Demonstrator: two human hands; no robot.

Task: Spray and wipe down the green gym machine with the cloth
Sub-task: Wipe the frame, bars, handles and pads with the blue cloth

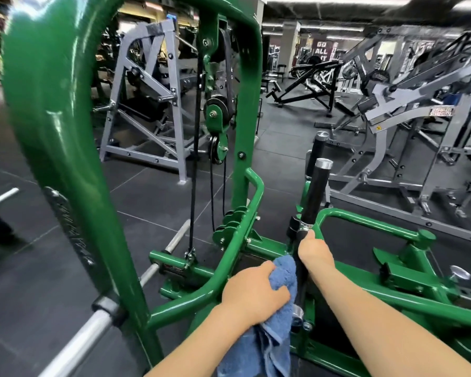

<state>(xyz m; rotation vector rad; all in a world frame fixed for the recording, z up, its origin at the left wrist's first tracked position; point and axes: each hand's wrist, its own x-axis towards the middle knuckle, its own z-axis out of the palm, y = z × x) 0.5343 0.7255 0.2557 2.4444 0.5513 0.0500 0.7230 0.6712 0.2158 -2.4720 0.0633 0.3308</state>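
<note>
your left hand (253,293) grips the blue cloth (272,330), pressed beside the upright black handle (314,194); right hand (314,253) clasps that handle, which rises away from you.

Both my bare forearms reach in from the bottom of the frame. My left hand (254,293), at lower centre, curls its fingers round a bunched blue terry cloth (272,330). My right hand (314,253), just above and right of it, wraps a black upright bar (312,202).
</note>
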